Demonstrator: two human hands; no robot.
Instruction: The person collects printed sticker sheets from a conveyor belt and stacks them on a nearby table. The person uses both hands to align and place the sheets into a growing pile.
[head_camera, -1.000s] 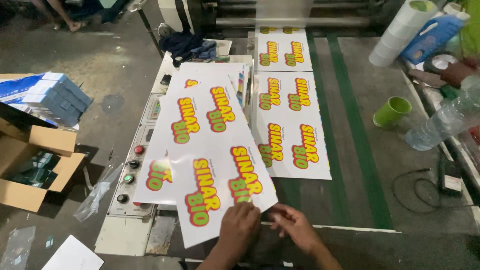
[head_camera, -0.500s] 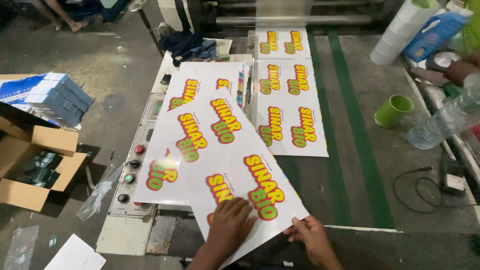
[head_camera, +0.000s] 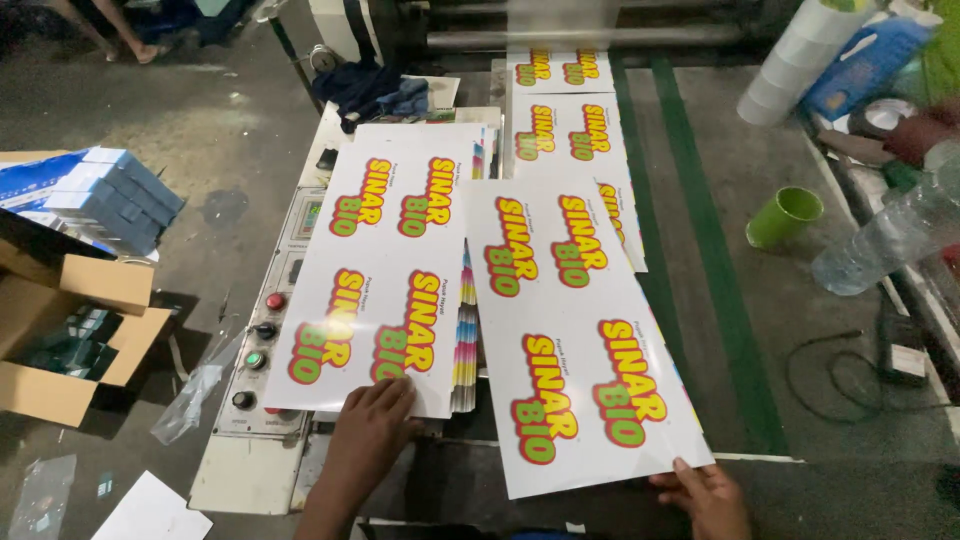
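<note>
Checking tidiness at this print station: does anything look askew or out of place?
Yes. The printed sheet in the right hand lies skewed, overhanging the edge, while the left hand presses the squarer stack.

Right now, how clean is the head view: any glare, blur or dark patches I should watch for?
Head view: the printed sheet under the right hand is sharp and evenly lit, with no strong glare; the left hand on the stack of sheets is clear too. The plastic bottle at the right edge is smeared, the top left floor is dim, and straight edges bow slightly outward.
</note>
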